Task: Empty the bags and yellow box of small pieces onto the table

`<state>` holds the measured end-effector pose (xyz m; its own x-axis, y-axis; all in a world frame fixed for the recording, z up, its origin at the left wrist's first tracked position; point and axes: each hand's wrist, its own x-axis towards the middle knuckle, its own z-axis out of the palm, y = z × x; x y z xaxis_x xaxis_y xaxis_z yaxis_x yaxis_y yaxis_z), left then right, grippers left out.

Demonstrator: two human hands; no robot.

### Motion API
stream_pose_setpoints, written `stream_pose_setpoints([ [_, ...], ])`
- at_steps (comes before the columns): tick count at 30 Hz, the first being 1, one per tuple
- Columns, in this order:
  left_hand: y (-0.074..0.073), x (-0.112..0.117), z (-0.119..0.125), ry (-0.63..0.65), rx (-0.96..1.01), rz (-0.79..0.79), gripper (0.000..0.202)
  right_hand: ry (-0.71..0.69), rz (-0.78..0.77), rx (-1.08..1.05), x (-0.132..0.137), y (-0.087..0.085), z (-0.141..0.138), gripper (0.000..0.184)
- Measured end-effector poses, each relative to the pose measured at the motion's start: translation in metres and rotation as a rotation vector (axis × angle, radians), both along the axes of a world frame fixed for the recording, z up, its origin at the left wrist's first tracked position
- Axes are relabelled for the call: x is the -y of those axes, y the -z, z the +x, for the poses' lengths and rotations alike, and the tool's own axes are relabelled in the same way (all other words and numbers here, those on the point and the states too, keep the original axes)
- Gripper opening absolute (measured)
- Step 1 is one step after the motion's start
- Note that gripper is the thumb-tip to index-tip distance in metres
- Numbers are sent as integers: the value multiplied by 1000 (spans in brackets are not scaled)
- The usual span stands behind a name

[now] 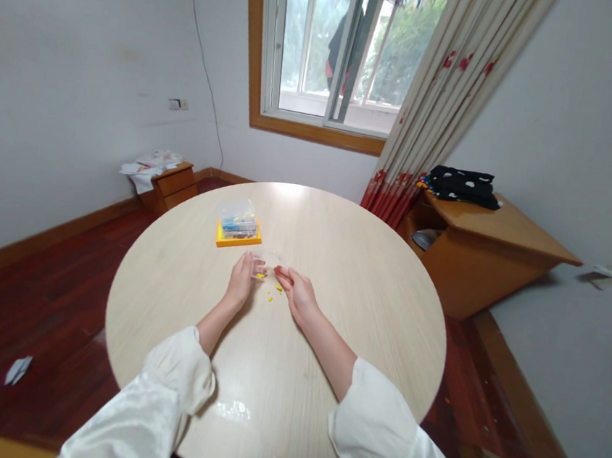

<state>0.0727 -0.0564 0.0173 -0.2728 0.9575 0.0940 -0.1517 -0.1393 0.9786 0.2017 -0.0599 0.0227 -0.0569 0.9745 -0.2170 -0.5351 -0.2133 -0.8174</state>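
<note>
White sleeves fill the near edge of my feed, one on each side, their forearms converging over a pale round table. At the far end of that wedge I have the left hand curled around a thin clear plastic piece, its rim so faint that I can't trace the whole outline. My right hand stands on edge, fingers nearly straight and held close together, pointing inward; whether anything sits between those fingertips I cannot tell. Small loose yellow bits lie on the tabletop in the narrow gap between the hands, just on the near side of the right fingertips, so I judge the right hand the closer one. Their scatter slants from near left to far right; each bit is too small for me to read a long axis. More yellow shows at the left fingers, in or behind the plastic, which I can't separate. I read that short sideways gap as the relation that counts. Beyond the left hand, well clear of the bits, a clear box rests on a yellow tray.
</note>
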Motion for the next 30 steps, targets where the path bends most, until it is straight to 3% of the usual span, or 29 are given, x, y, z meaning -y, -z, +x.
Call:
stream_pose_setpoints([
  [7, -12, 4, -9, 98, -294, 128, 59, -20, 46, 138, 6, 3, -1, 10],
  [11, -17, 6, -14, 137, -350, 145, 59, -17, 100, 213, 9, 3, -2, 10],
  [14, -16, 8, -17, 214, -405, 153, 58, 31, 124, 222, 7, 5, 1, 10],
  [19, -10, 14, -18, 347, -663, 240, 49, 72, 121, 199, 3, 11, 8, 10],
  [25, -9, 13, -18, 193, -676, 270, 46, 62, 122, 196, 3, 11, 6, 17],
  [30, -3, 4, -24, 71, -514, 156, 50, 50, 119, 277, 3, 12, 4, 22],
])
